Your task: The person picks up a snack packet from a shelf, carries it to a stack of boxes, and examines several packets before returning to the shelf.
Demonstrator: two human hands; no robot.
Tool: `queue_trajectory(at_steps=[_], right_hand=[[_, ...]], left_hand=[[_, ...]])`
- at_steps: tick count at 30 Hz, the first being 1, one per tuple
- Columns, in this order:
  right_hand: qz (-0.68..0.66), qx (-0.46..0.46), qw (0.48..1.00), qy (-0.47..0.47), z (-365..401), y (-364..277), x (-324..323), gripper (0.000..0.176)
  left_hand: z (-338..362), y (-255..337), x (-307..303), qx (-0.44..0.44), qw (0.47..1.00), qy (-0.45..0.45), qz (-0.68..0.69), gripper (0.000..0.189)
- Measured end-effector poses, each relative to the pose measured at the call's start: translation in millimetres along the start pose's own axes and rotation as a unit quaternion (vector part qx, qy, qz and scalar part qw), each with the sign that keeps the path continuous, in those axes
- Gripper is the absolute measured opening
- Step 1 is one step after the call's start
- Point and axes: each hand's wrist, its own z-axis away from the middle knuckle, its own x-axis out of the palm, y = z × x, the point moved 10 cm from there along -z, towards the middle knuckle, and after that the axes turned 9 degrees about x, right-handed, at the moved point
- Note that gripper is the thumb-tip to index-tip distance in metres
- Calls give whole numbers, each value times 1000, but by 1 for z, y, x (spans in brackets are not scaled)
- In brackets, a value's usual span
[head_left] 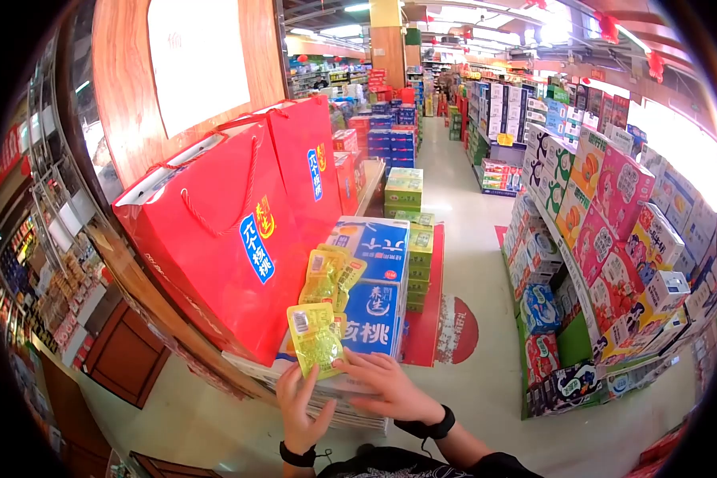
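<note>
My left hand (299, 412) holds the bottom of a yellow-green snack packet (315, 338) that stands upright against a stack of blue and white cartons (378, 271). My right hand (390, 385) lies flat on top of the lower cartons, with its fingertips touching the packet's lower right corner. More yellow packets (331, 275) lean on the cartons just behind it. A large red gift bag (215, 247) with rope handles stands right beside them on the left.
A second red gift bag (311, 163) stands behind the first, against a wooden pillar (127, 88). Shelves of boxed goods (605, 223) line the right side. The shop aisle floor (474, 263) runs ahead, with green cartons (404, 190) stacked in the middle.
</note>
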Motion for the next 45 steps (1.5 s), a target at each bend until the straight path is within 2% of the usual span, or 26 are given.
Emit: queue_trajectory(at_steps=[1, 3, 4, 6, 9, 10, 13, 17, 19, 22, 32, 40, 45], right_hand=[[1, 1, 1000, -2, 2, 0, -6, 58], [-129, 46, 986, -94, 8, 4, -4, 57], [-127, 45, 986, -96, 12, 2, -8, 57], [-239, 64, 965, -84, 24, 4, -18, 52], [-259, 91, 958, -80, 44, 16, -29, 47], [-255, 109, 959, -52, 47, 16, -39, 42], [-213, 134, 967, -34, 56, 17, -54, 45], [-171, 131, 977, -2, 69, 21, -62, 45], [-159, 115, 979, 48, 75, 20, -71, 45], [-148, 142, 976, 71, 78, 27, -70, 47], [-95, 126, 981, 110, 67, 33, -61, 45], [-91, 163, 977, 99, 65, 36, -59, 33], [-105, 130, 979, 115, 65, 30, -58, 29]], left_hand=[[0, 1, 0, -1, 1000, 1, 1, 58], [-1, 16, -5, 58, 996, 13, -66, 59], [-2, 19, -7, 57, 996, 15, -66, 59], [-3, 34, -4, 91, 995, 5, -31, 55], [-4, 46, 11, 113, 993, -32, 19, 51], [-2, 42, 22, 102, 993, -58, 28, 49], [-5, 45, 43, 108, 990, -87, 24, 49], [-8, 54, 50, 121, 987, -100, 20, 47], [-9, 58, 51, 130, 986, -97, 27, 47], [-11, 57, 51, 124, 987, -91, 37, 47], [-13, 52, 47, 96, 991, -84, 47, 43], [-11, 49, 49, 83, 990, -92, 65, 39], [-10, 47, 51, 82, 990, -90, 75, 34]])
